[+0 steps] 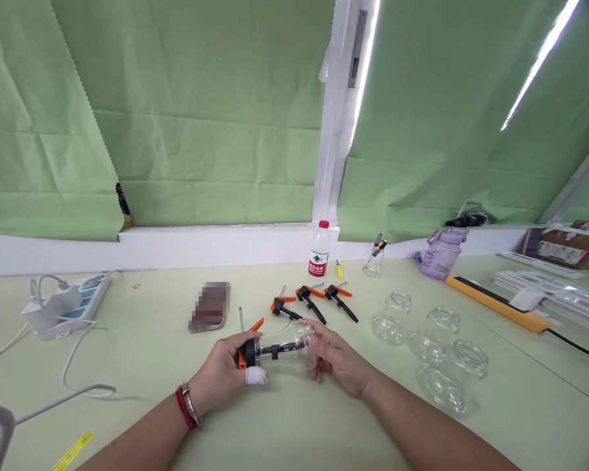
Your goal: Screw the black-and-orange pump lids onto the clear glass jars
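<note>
My left hand (224, 367) grips a black pump head (248, 353) with an orange lever and a thin metal spout. A white wrapping covers one of its fingers. The pump's dark tube lies inside a clear bottle (292, 347) held on its side, neck toward my left hand. My right hand (341, 356) is closed around the bottle's wide base. Whether the head is fastened to the neck cannot be made out. Just beyond lie three similar pump heads (310, 302) with black tubes. Several clear bottles (391, 317) stand to the right.
A phone (209, 306) lies behind my left hand. At the back are a water bottle (319, 255), a small yellow-handled tool (339, 269) and a jar of tools (374, 261). A power strip (86, 301) with cables is left; an orange strip (495, 303) and purple jug (442, 254) are right.
</note>
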`<state>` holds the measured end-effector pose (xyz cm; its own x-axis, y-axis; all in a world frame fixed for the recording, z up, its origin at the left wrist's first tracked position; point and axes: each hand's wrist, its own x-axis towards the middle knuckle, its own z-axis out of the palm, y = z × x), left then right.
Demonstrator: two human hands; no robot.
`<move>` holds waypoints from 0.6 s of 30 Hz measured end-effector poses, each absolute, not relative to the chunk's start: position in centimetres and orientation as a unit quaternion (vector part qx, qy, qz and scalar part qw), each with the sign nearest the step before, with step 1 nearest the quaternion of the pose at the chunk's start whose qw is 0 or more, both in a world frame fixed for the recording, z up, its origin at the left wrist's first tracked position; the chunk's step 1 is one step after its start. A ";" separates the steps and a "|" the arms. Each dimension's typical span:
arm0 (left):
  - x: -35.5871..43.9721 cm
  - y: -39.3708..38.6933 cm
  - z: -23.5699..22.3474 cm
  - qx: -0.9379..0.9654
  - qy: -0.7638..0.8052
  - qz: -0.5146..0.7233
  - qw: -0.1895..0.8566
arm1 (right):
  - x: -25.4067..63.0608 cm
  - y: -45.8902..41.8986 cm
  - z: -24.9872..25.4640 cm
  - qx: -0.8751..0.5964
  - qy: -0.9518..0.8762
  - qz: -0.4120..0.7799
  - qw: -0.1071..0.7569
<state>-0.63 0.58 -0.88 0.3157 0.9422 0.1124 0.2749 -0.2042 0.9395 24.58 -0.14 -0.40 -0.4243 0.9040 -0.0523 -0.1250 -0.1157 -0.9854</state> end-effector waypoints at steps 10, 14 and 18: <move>-0.6 0.4 -0.7 0.713 0.460 0.373 0.376 | 24.5 0.0 -0.6 -0.358 -0.500 0.695 0.373; -0.6 0.2 -0.3 0.727 0.464 0.362 0.353 | 24.4 -0.1 -0.4 -0.353 -0.499 0.699 0.372; -0.6 0.2 -0.2 0.739 0.465 0.362 0.327 | 24.4 -0.1 -0.3 -0.355 -0.495 0.699 0.375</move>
